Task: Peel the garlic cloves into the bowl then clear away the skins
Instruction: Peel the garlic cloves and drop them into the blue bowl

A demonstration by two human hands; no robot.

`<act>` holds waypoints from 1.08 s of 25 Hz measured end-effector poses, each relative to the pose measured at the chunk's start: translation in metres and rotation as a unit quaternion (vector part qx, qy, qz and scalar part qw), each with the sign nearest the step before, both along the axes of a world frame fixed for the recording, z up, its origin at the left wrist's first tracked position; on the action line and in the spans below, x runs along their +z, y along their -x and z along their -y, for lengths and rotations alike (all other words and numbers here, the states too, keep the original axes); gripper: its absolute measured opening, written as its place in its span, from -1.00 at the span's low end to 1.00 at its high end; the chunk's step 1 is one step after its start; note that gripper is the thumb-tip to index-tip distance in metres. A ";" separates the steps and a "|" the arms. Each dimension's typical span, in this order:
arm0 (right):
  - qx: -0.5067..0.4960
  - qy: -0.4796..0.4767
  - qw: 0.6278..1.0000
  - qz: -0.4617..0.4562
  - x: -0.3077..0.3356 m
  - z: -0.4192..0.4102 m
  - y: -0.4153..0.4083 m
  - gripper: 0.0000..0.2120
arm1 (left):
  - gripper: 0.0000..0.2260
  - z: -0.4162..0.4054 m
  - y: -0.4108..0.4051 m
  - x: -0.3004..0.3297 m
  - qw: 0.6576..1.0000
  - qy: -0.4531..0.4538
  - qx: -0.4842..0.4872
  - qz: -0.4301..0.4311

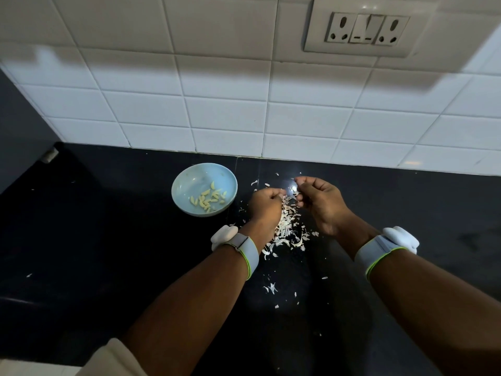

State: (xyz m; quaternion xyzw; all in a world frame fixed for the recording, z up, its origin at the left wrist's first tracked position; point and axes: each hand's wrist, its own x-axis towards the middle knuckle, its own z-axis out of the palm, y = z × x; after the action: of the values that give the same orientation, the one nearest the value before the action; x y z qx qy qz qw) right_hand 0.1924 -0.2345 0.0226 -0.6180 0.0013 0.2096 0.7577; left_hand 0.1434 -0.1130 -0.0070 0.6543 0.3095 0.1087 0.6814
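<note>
A pale blue bowl [189, 175] stands on the black counter and holds several peeled garlic cloves [207, 200]. To its right lies a heap of papery white garlic skins [288, 229]. My left hand [264, 206] and my right hand [321, 200] hover over the heap, fingers curled, fingertips almost meeting. Something small and whitish sits at the left fingertips; I cannot make out if it is a clove or a skin. What the right fingers pinch is hidden.
Loose skin flakes [271, 288] are scattered on the counter nearer to me. A white tiled wall [230, 118] rises right behind the bowl, with a socket panel [366, 29] high on the right. The counter's left edge [40, 161] drops away.
</note>
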 end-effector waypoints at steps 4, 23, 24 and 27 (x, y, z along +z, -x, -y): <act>0.017 0.010 1.000 0.006 -0.004 0.004 0.002 -0.79 | -0.75 0.000 0.001 -0.001 0.999 -0.053 0.005 -0.004; 0.043 0.063 0.996 0.050 0.005 -0.003 0.011 -0.78 | -0.88 0.010 0.007 0.022 0.994 0.091 -0.047 0.037; 0.048 0.069 0.995 0.057 0.004 -0.003 0.011 -0.78 | -0.89 0.010 0.009 0.025 0.994 0.086 -0.047 0.040; 0.072 0.106 0.986 0.106 0.003 -0.002 0.014 -0.78 | -0.90 0.010 0.012 0.030 0.995 0.060 -0.048 0.062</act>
State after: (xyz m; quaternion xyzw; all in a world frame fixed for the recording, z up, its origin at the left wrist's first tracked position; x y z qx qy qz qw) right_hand 0.1785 -0.2321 0.0259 -0.7122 -0.1016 0.1952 0.6666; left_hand 0.1317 -0.1233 0.0234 0.6186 0.2412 0.0977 0.7414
